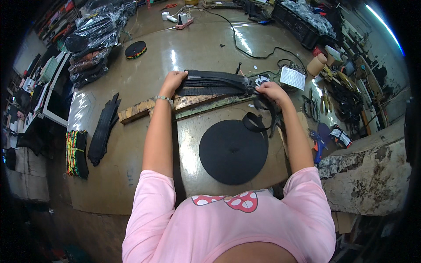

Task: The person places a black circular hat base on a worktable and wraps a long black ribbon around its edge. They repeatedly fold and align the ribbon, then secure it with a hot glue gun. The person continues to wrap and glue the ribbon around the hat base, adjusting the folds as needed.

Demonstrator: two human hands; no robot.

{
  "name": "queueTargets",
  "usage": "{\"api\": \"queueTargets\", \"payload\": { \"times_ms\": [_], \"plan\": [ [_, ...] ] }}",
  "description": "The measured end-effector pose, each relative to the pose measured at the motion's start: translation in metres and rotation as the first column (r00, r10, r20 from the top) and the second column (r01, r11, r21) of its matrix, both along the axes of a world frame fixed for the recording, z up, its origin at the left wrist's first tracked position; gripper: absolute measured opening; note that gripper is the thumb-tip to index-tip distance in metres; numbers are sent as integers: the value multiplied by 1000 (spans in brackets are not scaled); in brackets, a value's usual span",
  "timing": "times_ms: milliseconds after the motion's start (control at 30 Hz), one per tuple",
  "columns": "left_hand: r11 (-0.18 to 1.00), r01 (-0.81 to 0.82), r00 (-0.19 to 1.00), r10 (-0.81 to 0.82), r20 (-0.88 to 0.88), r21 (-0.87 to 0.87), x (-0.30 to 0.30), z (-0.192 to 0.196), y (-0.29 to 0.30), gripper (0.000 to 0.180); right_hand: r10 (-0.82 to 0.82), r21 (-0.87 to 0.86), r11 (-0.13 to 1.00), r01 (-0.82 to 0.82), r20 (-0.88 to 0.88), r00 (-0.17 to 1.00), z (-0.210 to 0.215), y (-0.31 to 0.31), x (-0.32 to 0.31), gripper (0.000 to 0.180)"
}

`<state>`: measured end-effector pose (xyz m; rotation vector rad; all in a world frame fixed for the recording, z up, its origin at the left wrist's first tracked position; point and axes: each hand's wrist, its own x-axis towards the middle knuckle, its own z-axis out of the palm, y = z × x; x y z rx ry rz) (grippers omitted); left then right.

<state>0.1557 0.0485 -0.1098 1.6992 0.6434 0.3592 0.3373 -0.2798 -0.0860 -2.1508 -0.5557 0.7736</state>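
My left hand (174, 81) is closed on the left ends of several black webbing strips (215, 82), which lie side by side across the wooden boards (139, 110). At their other end my right hand (272, 92) pinches a black strap, its fingers closed beside a dark fixture (250, 86) and small white scraps. From there a loose strap loop (256, 122) curls down to a large flat roll of black webbing (233, 153), which lies on the table nearest my body. Fingertips of the right hand partly hide where the strap passes.
Bundles of black strips (104, 129) and coloured bands (76, 153) lie at the left. A small roll (136, 50), plastic-wrapped stacks (94, 39) and a power strip (184, 23) stand farther back. Scissors (310, 106), a blue glue gun (319, 144) and a tan cone (316, 65) are at right.
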Motion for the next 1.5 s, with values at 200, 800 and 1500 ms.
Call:
{"api": "queueTargets", "payload": {
  "times_ms": [200, 800, 1500],
  "plan": [
    [997, 48, 996, -43, 80, -62, -6, 6, -2, 29, -28, 423, 906, -16, 99, 995, 78, 16, -42, 26],
    [993, 5, 989, 13, 149, -118, 1, -9, 5, 31, 193, -1, 971, -240, 598, 778, 42, 184, -82, 27],
    [997, -57, 998, 57, 14, 46, 8, -17, 12, 29, -41, 246, 965, 95, -215, 976, -8, 12, -9, 30]
  ]
}}
